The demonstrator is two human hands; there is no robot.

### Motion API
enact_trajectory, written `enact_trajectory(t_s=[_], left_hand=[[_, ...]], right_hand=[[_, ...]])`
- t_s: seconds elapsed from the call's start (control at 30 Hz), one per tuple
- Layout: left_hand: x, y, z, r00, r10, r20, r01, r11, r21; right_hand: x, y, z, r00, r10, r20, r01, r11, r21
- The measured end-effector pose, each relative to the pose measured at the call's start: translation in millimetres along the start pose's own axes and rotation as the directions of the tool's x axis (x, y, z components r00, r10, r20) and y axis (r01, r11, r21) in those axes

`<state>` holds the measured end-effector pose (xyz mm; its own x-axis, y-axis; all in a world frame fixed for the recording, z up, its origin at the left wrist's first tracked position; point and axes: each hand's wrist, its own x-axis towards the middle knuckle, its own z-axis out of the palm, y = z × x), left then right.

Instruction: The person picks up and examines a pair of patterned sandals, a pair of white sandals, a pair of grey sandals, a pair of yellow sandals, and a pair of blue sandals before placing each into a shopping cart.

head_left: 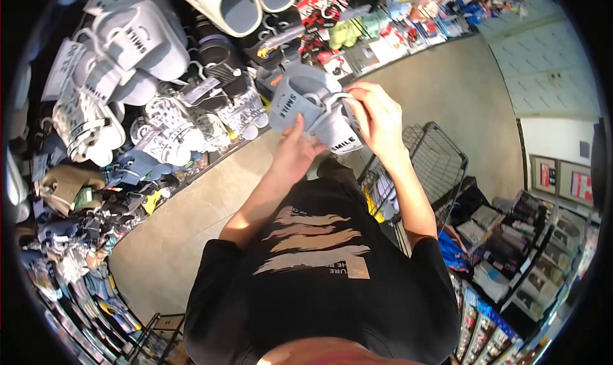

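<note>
A pair of light grey slide sandals (295,109) with "SMILE" printed on the straps is in front of my body. My left hand (297,148) grips the pair from below, its thumb on one strap and its fingers partly hidden under the shoes. My right hand (378,117) is closed at the upper right of the pair, fingers pinched around the end of a whitish plastic hanger (333,98). Similar grey "SMILE" slides (131,42) hang on the rack at the upper left.
Black-and-white patterned clogs (169,125), dark slides (223,55) and cream slides (237,10) hang on the display ahead. A wire shopping cart (440,157) with items inside stands close on my right. Shelves of packaged goods (498,243) are at the lower right.
</note>
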<state>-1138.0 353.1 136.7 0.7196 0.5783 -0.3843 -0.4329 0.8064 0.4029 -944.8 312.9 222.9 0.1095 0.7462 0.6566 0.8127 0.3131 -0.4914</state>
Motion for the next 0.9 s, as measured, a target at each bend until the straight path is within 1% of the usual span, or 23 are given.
enact_trajectory(t_s=[0.03, 0.07, 0.1, 0.13, 0.17, 0.2, 0.23, 0.27, 0.3, 0.33, 0.4, 0.43, 0.47, 0.5, 0.53, 0.6, 0.63, 0.67, 0.73, 0.77, 0.83, 0.87, 0.9], left_hand=[[-3.2, 0.5, 1.6, 1.000, 0.019, -0.002, -0.019, 1.000, 0.004], [-7.5, -0.5, 5.2, 0.997, 0.075, 0.001, -0.075, 0.997, -0.005], [-10.7, -0.8, 8.3, 0.992, 0.127, 0.006, -0.127, 0.992, -0.015], [-12.6, 0.3, 5.7, 0.991, 0.135, 0.010, -0.134, 0.991, -0.014], [-15.1, 1.3, -0.5, 0.983, 0.157, 0.095, -0.162, 0.985, 0.050], [-18.2, 1.3, -4.4, 0.970, 0.170, 0.176, -0.191, 0.975, 0.112], [-19.2, 1.6, -4.4, 0.971, 0.166, 0.173, -0.188, 0.976, 0.114], [-19.5, 2.0, -3.6, 0.956, 0.207, 0.207, -0.230, 0.968, 0.097], [-20.3, 3.1, 0.9, 0.937, 0.249, 0.245, -0.275, 0.958, 0.079], [-21.4, 4.8, 8.1, 0.935, 0.251, 0.249, -0.278, 0.957, 0.080], [-27.0, 9.5, 25.0, 0.944, 0.297, 0.142, -0.295, 0.955, -0.036], [-29.2, 12.2, 27.8, 0.938, 0.318, 0.141, -0.316, 0.948, -0.034], [-32.6, 16.8, 29.1, 0.944, 0.309, 0.119, -0.301, 0.950, -0.077], [-36.6, 24.0, 29.1, 0.946, 0.310, 0.095, -0.299, 0.947, -0.117], [-42.1, 31.4, 28.0, 0.929, 0.362, 0.080, -0.353, 0.930, -0.104], [-54.8, 44.5, 24.6, 0.898, 0.440, 0.008, -0.435, 0.890, -0.137], [-64.1, 55.5, 26.2, 0.864, 0.502, 0.032, -0.496, 0.861, -0.112], [-72.8, 65.6, 24.1, 0.849, 0.529, 0.020, -0.524, 0.845, -0.102], [-89.3, 88.2, 18.9, 0.727, 0.686, 0.024, -0.686, 0.727, 0.016], [-101.0, 99.0, 21.9, 0.634, 0.769, -0.079, -0.749, 0.637, 0.183], [-105.7, 125.3, 23.9, 0.497, 0.865, -0.063, -0.851, 0.501, 0.161], [-110.5, 137.9, 26.1, 0.498, 0.866, -0.056, -0.853, 0.500, 0.148], [-110.7, 149.5, 24.4, 0.463, 0.883, -0.073, -0.871, 0.469, 0.148]], right_hand=[[1.3, -1.1, 2.0, 0.996, 0.092, 0.005, -0.093, 0.994, 0.050], [5.1, 1.4, 3.3, 0.997, 0.079, 0.004, -0.079, 0.995, 0.057], [9.6, 4.7, 3.7, 0.992, 0.123, -0.019, -0.121, 0.990, 0.073], [14.8, 6.2, 4.0, 0.985, 0.170, -0.043, -0.166, 0.982, 0.087], [20.2, 6.0, 2.3, 0.978, 0.204, -0.046, -0.197, 0.972, 0.125], [28.6, 4.2, -0.1, 0.978, 0.205, -0.046, -0.198, 0.972, 0.126], [37.9, 3.5, -2.6, 0.989, 0.147, -0.027, -0.141, 0.979, 0.144], [43.8, 2.1, -3.9, 0.996, 0.091, -0.009, -0.089, 0.983, 0.164], [48.7, -0.4, -1.8, 0.995, 0.102, -0.010, -0.099, 0.979, 0.180], [52.1, -3.9, 0.1, 0.990, 0.141, 0.024, -0.143, 0.968, 0.205], [61.1, -8.2, 0.3, 0.979, 0.169, 0.113, -0.190, 0.959, 0.212], [63.1, -5.3, 1.8, 0.969, 0.190, 0.159, -0.230, 0.927, 0.297], [61.9, -5.7, 3.7, 0.966, 0.215, 0.142, -0.252, 0.902, 0.350], [59.2, -4.8, 3.3, 0.967, 0.223, 0.126, -0.254, 0.903, 0.347], [56.2, -2.6, 4.4, 0.968, 0.222, 0.113, -0.248, 0.900, 0.357], [39.7, 14.9, 8.3, 0.962, 0.247, 0.115, -0.273, 0.872, 0.407], [31.0, 20.8, 11.5, 0.955, 0.264, 0.133, -0.296, 0.861, 0.413], [21.0, 26.2, 12.9, 0.945, 0.290, 0.149, -0.326, 0.852, 0.409], [2.3, 36.5, 14.9, 0.919, 0.318, 0.233, -0.380, 0.873, 0.307], [-5.7, 37.2, 16.0, 0.892, 0.361, 0.272, -0.435, 0.849, 0.300], [-20.3, 41.9, 19.2, 0.881, 0.372, 0.293, -0.452, 0.846, 0.283], [-27.7, 45.1, 19.9, 0.873, 0.375, 0.311, -0.458, 0.850, 0.260], [-36.5, 49.6, 21.0, 0.862, 0.393, 0.320, -0.473, 0.851, 0.229]])
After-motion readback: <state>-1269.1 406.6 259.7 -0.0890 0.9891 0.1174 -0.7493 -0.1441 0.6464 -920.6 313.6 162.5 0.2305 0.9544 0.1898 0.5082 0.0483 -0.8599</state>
